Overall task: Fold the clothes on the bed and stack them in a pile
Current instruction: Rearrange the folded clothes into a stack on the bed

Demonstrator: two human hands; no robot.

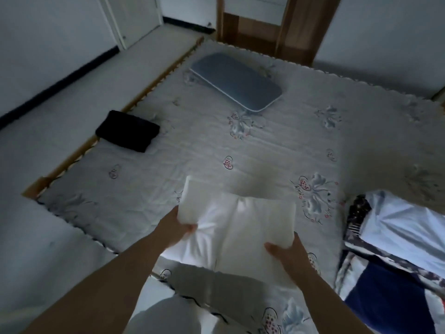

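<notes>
Head view. Both hands hold one white garment (237, 227), folded to a rough rectangle, up off the bed (277, 145). Left hand (179, 229) pinches the near-left edge, fabric bunched at the thumb. Right hand (286, 251) grips the near-right corner, thumb on top, fingers hidden beneath. The garment's long axis runs left-right between the two grips; its far edge tips away from the person and up at the left.

Black folded garment (127, 131) lies well ahead and to the left of the left-hand grip, near the bed's wooden side rail. Likely the pile's start, so the white piece would travel forward-left; the left hand is the nearer one.

Blue-and-white clothes (395, 256) heaped just right of the right-hand grip, unfolded as far as I can tell. Grey-blue pillow (237, 80) far ahead, beyond both grips.

Judgement: fold done or nearly; stacking is next.
</notes>
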